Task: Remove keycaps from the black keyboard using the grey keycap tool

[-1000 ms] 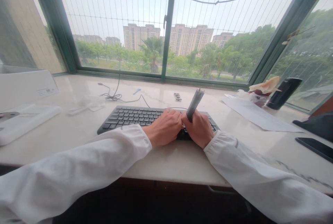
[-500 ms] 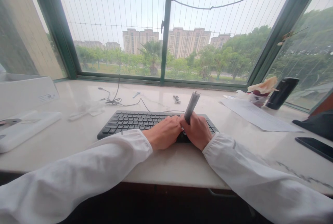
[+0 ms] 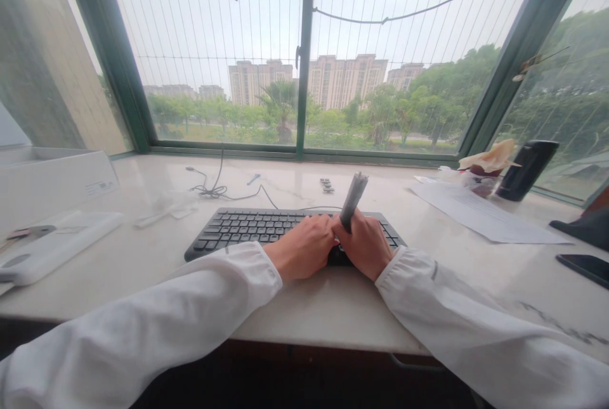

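Note:
A black keyboard [image 3: 247, 226] lies on the pale desktop in front of me. My right hand [image 3: 366, 244] is closed round a thick grey stick-like tool [image 3: 353, 198] over the right part of the keyboard. The tool tilts up and slightly right, its upper end ragged; its lower end is hidden in the hand. My left hand [image 3: 307, 245] lies against the right one, fingers bent down at the keys. Whatever those fingers grip is hidden. Beyond the keyboard sit several small dark pieces [image 3: 326, 185], which look like keycaps.
A coiled cable [image 3: 212, 191] and a small blue strip [image 3: 254, 179] lie behind the keyboard. To the left are a white box [image 3: 57, 174] and a white flat case [image 3: 71, 247]. On the right are paper sheets [image 3: 485, 212], a black cylinder [image 3: 528, 170] and a phone [image 3: 585, 267].
The whole view has shifted slightly, so the desk items appear a little lower. Both hands stay together over the keyboard, and the grey tool remains in the right hand.

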Demonstrator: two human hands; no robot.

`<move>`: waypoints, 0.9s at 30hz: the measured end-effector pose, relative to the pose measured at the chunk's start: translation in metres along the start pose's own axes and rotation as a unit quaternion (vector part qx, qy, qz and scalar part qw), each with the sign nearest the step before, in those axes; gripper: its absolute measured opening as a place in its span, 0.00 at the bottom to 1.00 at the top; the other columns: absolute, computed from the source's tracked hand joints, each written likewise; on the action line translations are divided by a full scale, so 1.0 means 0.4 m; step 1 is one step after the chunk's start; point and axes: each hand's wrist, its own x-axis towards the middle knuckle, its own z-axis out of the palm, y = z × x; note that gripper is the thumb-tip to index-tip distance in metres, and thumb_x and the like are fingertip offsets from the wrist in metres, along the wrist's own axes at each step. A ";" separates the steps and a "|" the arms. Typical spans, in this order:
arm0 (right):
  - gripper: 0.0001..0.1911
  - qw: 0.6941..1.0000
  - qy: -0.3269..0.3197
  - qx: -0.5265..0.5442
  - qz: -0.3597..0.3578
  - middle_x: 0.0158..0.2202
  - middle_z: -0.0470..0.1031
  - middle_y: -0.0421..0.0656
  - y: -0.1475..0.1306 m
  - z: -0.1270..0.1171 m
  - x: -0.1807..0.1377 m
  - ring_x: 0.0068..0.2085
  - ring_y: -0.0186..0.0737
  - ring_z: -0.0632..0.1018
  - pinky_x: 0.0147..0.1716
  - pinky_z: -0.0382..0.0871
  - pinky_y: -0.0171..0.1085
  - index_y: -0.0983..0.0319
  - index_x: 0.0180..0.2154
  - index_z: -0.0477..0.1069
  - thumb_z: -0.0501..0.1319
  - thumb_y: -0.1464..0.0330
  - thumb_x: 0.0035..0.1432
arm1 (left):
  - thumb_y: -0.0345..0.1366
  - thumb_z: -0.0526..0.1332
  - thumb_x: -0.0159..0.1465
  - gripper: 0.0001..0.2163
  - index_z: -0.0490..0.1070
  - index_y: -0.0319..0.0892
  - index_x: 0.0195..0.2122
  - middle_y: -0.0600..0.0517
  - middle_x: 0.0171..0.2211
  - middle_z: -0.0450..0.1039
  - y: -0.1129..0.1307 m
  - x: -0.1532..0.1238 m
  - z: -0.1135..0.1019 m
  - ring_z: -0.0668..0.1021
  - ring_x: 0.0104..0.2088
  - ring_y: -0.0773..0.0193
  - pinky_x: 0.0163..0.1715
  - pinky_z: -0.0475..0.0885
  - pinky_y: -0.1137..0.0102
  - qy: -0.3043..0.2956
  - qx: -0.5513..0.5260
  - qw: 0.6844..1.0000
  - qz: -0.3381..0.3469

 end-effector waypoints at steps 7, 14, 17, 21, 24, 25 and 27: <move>0.13 1.000 -0.003 0.006 -0.003 0.23 0.72 0.43 0.002 0.001 0.002 0.24 0.41 0.72 0.25 0.53 0.35 0.62 0.34 0.67 0.49 0.62 0.61 | 0.32 0.49 0.66 0.09 0.66 0.37 0.42 0.42 0.41 0.68 0.010 -0.007 -0.006 0.70 0.42 0.56 0.47 0.68 0.60 0.027 0.024 0.999 -0.038; 0.12 1.000 -0.007 0.015 -0.005 0.22 0.71 0.42 0.007 0.001 0.004 0.25 0.42 0.72 0.25 0.53 0.36 0.61 0.34 0.66 0.49 0.61 0.61 | 0.29 0.49 0.65 0.10 0.66 0.35 0.42 0.42 0.42 0.68 -0.002 -0.002 -0.003 0.70 0.43 0.56 0.48 0.68 0.61 0.039 0.013 0.999 0.004; 0.12 1.000 -0.009 0.020 -0.005 0.23 0.72 0.43 0.006 0.000 0.005 0.26 0.42 0.73 0.26 0.55 0.36 0.61 0.33 0.66 0.49 0.61 0.61 | 0.28 0.50 0.63 0.09 0.66 0.35 0.43 0.43 0.42 0.69 -0.006 -0.002 0.003 0.70 0.43 0.57 0.48 0.69 0.62 0.046 -0.014 0.999 -0.006; 0.15 0.998 -0.019 0.063 -0.009 0.25 0.73 0.43 0.001 -0.013 0.005 0.28 0.43 0.74 0.29 0.57 0.37 0.59 0.32 0.65 0.48 0.58 0.64 | 0.28 0.51 0.64 0.07 0.65 0.36 0.41 0.44 0.42 0.69 -0.010 -0.004 0.005 0.71 0.45 0.57 0.48 0.69 0.62 0.057 -0.044 0.997 -0.019; 0.20 0.993 -0.036 0.115 -0.016 0.24 0.72 0.43 -0.001 -0.029 0.007 0.26 0.41 0.73 0.29 0.59 0.38 0.59 0.29 0.64 0.43 0.56 0.67 | 0.32 0.51 0.66 0.06 0.65 0.37 0.39 0.44 0.40 0.69 -0.010 -0.006 -0.001 0.71 0.44 0.57 0.46 0.70 0.63 0.058 -0.055 0.996 -0.038; 0.21 0.991 -0.047 0.122 -0.017 0.23 0.71 0.43 -0.001 -0.034 0.009 0.24 0.40 0.72 0.29 0.60 0.38 0.58 0.28 0.63 0.42 0.57 0.68 | 0.34 0.51 0.67 0.07 0.66 0.37 0.37 0.44 0.38 0.69 -0.009 -0.007 -0.004 0.71 0.43 0.57 0.44 0.70 0.63 0.055 -0.057 0.996 -0.045; 0.22 0.990 -0.060 0.128 -0.028 0.20 0.69 0.42 0.003 -0.044 0.014 0.22 0.39 0.70 0.29 0.60 0.39 0.59 0.27 0.63 0.41 0.57 0.68 | 0.36 0.51 0.68 0.09 0.66 0.37 0.36 0.44 0.37 0.69 -0.006 -0.008 -0.011 0.72 0.41 0.58 0.42 0.70 0.64 0.051 -0.063 0.995 -0.057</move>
